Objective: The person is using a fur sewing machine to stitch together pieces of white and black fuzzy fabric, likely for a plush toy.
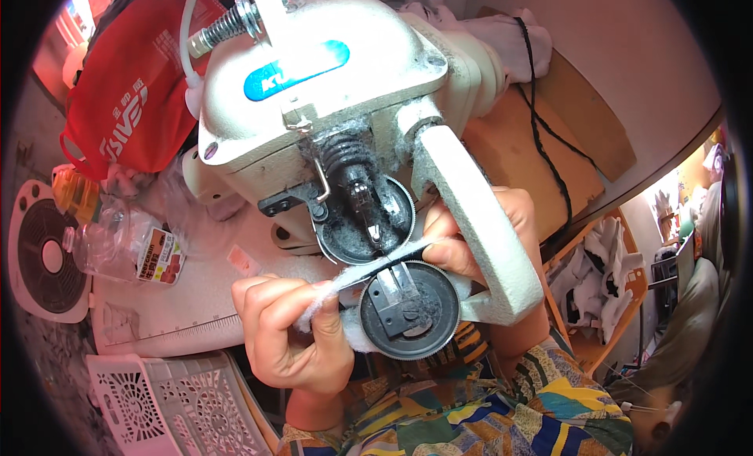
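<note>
While the fluffy strip (343,282) lay across the gap between the upper disc (401,213) and the lower disc (439,319) of the machine (259,138), the likeliest trouble was an uneven feed. The left hand (294,342) had its fingers clamped on the near end, thumb against forefinger, and the right hand (455,256), partly hidden behind the white arm (482,224), seemed to pinch the far end close to the discs. If one hand pulled harder than the other, the strip could skew and its edges slip out of line under the needle (376,235). Loose pile stood up along the edge, so fibres could be caught between the discs. The right thumb and forefinger were near the needle, and a push too far inward could bring a fingertip into its path. Lint (345,138) coated the parts above, and a clump might drop into the work or clog the mechanism. The arm also hid some of the right grip, so a slip there could go unnoticed.
</note>
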